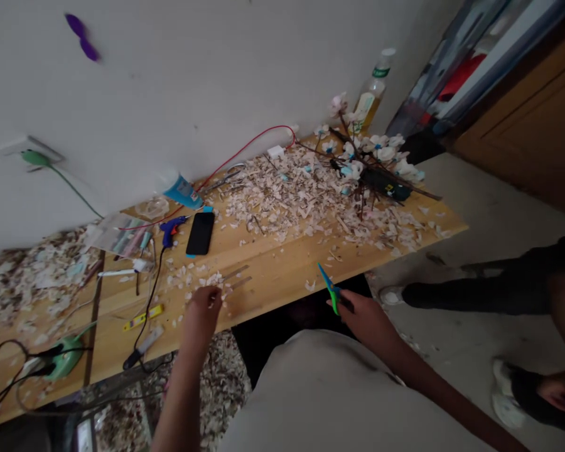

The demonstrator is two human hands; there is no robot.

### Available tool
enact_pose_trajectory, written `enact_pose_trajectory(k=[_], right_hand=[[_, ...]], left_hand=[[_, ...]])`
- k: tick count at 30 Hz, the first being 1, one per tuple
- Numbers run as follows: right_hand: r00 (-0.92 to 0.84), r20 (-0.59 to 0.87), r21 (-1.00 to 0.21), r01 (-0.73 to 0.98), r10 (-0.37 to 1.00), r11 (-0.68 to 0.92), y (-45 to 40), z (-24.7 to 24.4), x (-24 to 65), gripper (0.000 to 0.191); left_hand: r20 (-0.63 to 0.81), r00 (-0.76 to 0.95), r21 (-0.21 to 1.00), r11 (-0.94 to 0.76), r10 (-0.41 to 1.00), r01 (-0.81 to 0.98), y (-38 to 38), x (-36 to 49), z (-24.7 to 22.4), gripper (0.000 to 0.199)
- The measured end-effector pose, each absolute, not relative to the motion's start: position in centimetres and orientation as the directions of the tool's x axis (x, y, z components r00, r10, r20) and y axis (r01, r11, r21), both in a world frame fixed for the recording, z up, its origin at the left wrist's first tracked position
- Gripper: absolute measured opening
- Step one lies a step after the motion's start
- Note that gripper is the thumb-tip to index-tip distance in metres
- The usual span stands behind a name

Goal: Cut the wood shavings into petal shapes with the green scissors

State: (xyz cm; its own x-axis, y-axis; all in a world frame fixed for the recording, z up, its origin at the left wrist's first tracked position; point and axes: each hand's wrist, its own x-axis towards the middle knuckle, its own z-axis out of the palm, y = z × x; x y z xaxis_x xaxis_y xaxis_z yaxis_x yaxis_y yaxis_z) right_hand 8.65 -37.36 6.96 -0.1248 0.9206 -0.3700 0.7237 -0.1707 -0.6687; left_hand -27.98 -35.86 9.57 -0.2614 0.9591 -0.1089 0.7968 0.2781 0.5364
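Note:
My right hand [360, 317] is closed around the handles of a pair of small scissors with green and blue parts [330, 290], held at the front edge of the wooden table [273, 276]. The scissors' blue tip points up and to the left. On the table's left part, the fingers of my left hand [203, 311] are pinched together over a small patch of whitish scraps [215, 278]. Whatever sits between those fingertips is too small to make out. Two thin brownish strips [238, 276] lie just right of this hand.
A heap of pale scraps [287, 194] spreads before branches with white flowers [386, 150] and a bottle [371, 94]. A phone [200, 233], blue glue gun [171, 231], yellow cutter [143, 317] and green power strip [66, 358] lie leftward. Another person's legs [475, 285] are at right.

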Motion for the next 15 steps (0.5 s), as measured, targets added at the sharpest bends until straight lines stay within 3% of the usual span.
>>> enact_pose_trajectory(k=[3, 6, 8, 12, 15], right_hand=[[-0.173, -0.306, -0.714, 0.692, 0.936, -0.105, -37.0, 5.4, 8.8, 0.023], [-0.214, -0.094, -0.778, 0.625, 0.972, 0.063, -36.8, 3.1, 8.2, 0.023], [-0.322, 0.058, -0.779, 0.577, 0.945, 0.245, -36.8, 1.7, 7.5, 0.032], [-0.731, 0.165, -0.627, 0.44, 0.662, 0.643, -36.2, 0.2, 6.2, 0.048], [-0.816, 0.114, -0.486, 0.452, 0.567, 0.748, -35.9, -0.7, 7.5, 0.041]], left_hand=[[-0.075, -0.36, 0.453, 0.354, 0.93, 0.818, -37.0, -33.4, 8.2, 0.026], [0.104, -0.336, 0.243, 0.304, 0.936, 0.921, -37.9, -34.9, 6.0, 0.032], [0.205, -0.259, 0.149, 0.231, 0.944, 0.961, -38.6, -33.9, 4.6, 0.041], [0.209, -0.041, 0.155, 0.008, 0.977, 0.988, -40.5, -30.1, 2.4, 0.051], [0.142, 0.117, 0.129, -0.136, 0.983, 0.982, -41.9, -28.1, 1.2, 0.053]])
